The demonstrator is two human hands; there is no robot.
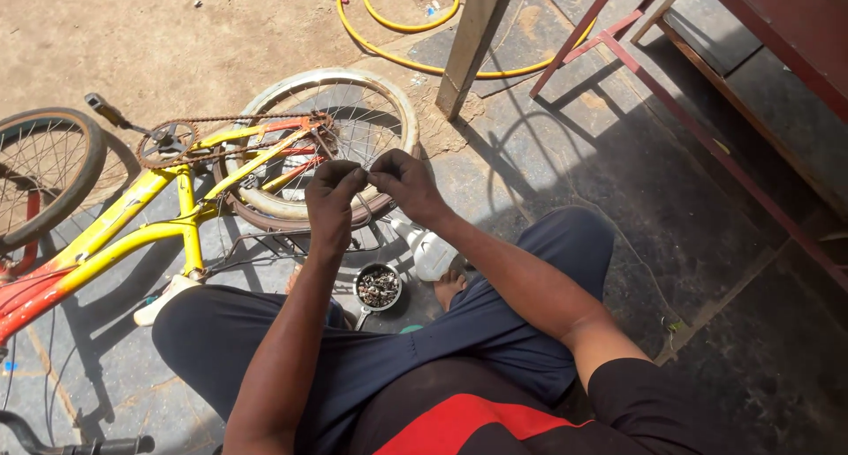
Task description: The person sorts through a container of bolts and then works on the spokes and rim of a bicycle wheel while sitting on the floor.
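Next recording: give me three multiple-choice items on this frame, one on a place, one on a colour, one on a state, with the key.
1. Where is the small pan of metal bits?
A. on the ground between the person's knees
B. on the red frame
C. on the bicycle wheel

2. What colour is most of the bicycle frame?
A. blue
B. yellow
C. white

3. How are the left hand and right hand?
A. flat on the knees
B. far apart
C. raised together, fingertips meeting

Key: 1 A, it sits on the paving between the knees. 2 B, the tubes are yellow, red at one end. 3 C, the fingertips pinch at one spot; what they pinch is too small to tell.
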